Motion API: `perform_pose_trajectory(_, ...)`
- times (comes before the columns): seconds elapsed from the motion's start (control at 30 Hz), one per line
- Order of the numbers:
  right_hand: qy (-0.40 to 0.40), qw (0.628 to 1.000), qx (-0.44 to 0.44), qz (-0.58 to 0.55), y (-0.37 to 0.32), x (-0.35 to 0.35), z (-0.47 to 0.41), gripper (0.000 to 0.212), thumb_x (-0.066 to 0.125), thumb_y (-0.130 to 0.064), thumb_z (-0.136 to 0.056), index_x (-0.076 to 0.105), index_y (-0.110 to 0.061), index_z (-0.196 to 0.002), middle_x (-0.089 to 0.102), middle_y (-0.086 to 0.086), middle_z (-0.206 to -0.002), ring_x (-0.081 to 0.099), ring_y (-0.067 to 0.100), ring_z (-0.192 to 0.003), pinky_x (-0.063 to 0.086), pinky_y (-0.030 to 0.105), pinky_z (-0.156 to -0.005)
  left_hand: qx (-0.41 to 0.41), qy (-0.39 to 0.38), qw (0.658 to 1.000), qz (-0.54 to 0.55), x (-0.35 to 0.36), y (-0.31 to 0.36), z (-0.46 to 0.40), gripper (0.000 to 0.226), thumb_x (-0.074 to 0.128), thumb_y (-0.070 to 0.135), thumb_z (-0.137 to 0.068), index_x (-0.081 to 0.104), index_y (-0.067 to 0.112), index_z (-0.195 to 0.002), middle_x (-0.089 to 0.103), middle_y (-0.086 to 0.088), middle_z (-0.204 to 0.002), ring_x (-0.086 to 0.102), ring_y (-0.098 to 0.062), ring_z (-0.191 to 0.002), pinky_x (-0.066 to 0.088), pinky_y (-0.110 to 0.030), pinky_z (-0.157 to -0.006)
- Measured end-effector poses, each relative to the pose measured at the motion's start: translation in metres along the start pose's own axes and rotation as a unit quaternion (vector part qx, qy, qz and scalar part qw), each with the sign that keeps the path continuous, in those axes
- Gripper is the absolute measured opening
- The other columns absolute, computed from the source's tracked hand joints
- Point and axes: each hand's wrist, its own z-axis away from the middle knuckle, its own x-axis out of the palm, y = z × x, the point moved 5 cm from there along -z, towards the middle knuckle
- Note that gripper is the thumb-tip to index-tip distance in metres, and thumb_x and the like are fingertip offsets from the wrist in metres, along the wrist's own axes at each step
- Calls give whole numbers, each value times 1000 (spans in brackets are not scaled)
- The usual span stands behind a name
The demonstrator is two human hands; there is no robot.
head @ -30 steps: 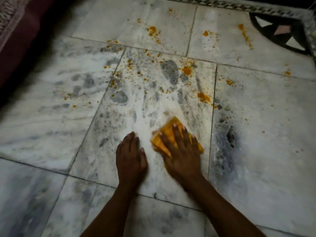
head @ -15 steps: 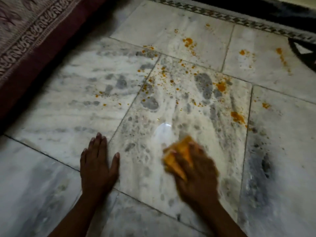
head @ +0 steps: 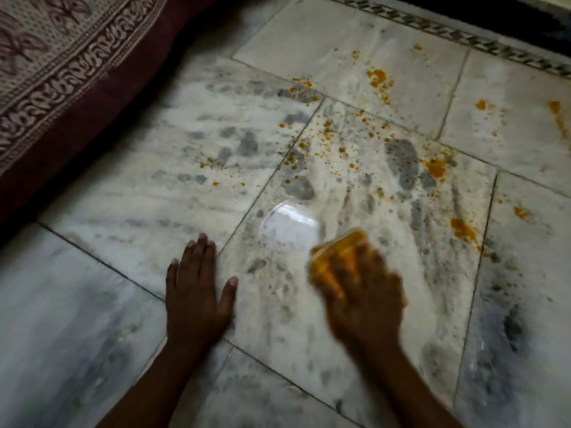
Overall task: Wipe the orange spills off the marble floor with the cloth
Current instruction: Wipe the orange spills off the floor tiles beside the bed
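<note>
My right hand (head: 367,301) presses an orange cloth (head: 335,257) flat onto the white-grey marble floor (head: 154,196); the hand is blurred with motion and covers most of the cloth. My left hand (head: 194,288) rests palm-down on the floor to the left, fingers straight, holding nothing. Orange spills (head: 435,168) lie scattered beyond the cloth: a blob (head: 463,230) to its right, fine specks (head: 324,140) ahead, and more patches (head: 378,77) on the far tiles.
A maroon patterned mattress or rug edge (head: 77,88) runs along the left. A dark patterned floor border (head: 463,35) crosses the top right. A shiny wet patch (head: 290,223) sits just ahead of the cloth.
The view has shifted so the rug fills more of the left. My right hand keeps rubbing the cloth over the same tile; my left hand moved left from beside it and now stays planted.
</note>
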Motion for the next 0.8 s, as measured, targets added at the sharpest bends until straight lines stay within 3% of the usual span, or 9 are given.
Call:
perform_pose_trajectory(0.13, 22, 968, 252, 9, 10, 32, -108, 61, 44, -63, -100, 44, -39, -156, 28, 16, -170, 22, 48, -155, 20, 65, -121, 5, 9, 1000, 4, 3, -1, 0, 78, 45, 53, -96, 37, 14, -163, 26, -4, -175, 26, -25, -161, 22, -53, -128)
perform_pose_trajectory(0.17, 8, 971, 240, -6, -19, 39, -128, 60, 43, -61, -100, 46, -37, -155, 29, 16, -169, 22, 48, -155, 18, 65, -122, 6, 17, 1000, 1, 0, -1, -1, 77, 45, 53, -96, 37, 15, -163, 26, -4, -175, 26, -24, -161, 21, -53, -128)
perform_pose_trajectory(0.23, -14, 995, 91, -27, -80, 49, -127, 59, 45, -57, -99, 48, -36, -155, 29, 15, -170, 21, 46, -156, 13, 62, -125, 11, 23, 1000, -8, -1, -1, -1, 76, 45, 51, -97, 38, 13, -163, 26, -5, -175, 27, -25, -161, 22, -54, -128)
perform_pose_trajectory(0.33, -33, 993, -105, -38, -106, 26, -49, 59, 49, -57, -99, 40, -47, -156, 25, 5, -172, 19, 37, -160, 18, 60, -125, 11, 21, 1000, -2, -5, 1, 0, 74, 46, 48, -97, 40, 11, -161, 29, -7, -174, 29, -25, -160, 24, -55, -127)
perform_pose_trajectory(0.43, -25, 996, -76, -41, -63, 10, -19, 59, 48, -56, -96, 46, -44, -154, 28, 5, -171, 26, 36, -158, 27, 62, -121, 46, 11, 999, -1, -10, -9, -5, 69, 47, 42, -96, 47, 10, -157, 36, -10, -170, 38, -28, -155, 32, -52, -123)
perform_pose_trajectory(0.57, 8, 988, 156, -11, -77, 48, -105, 61, 50, -58, -100, 48, -30, -155, 35, 18, -167, 29, 50, -152, 24, 67, -120, 27, 15, 996, -89, -14, -45, -41, 66, 44, 41, -98, 50, 6, -155, 41, -14, -167, 45, -34, -151, 40, -54, -118)
perform_pose_trajectory(0.6, 7, 990, 142, -24, -103, 56, -122, 62, 53, -55, -100, 46, -28, -156, 36, 20, -166, 31, 52, -151, 25, 69, -119, -7, 18, 996, -84, -14, -54, -49, 68, 43, 44, -99, 46, 8, -157, 38, -13, -169, 41, -32, -154, 37, -55, -120)
perform_pose_trajectory(0.7, -21, 996, -77, -44, -166, 63, -106, 59, 48, -53, -101, 41, -38, -158, 28, 12, -171, 25, 45, -156, 23, 64, -122, -42, 24, 998, -36, -13, -64, -60, 68, 38, 44, -100, 39, 16, -162, 30, -4, -174, 30, -25, -160, 25, -54, -127)
perform_pose_trajectory(0.8, -59, 985, -153, -43, -150, 38, -75, 61, 42, -61, -100, 31, -50, -159, 19, 0, -174, 16, 33, -161, 23, 59, -123, -61, 40, 997, -24, -18, -68, -58, 67, 43, 40, -99, 40, 18, -162, 30, -2, -174, 30, -24, -160, 24, -55, -128)
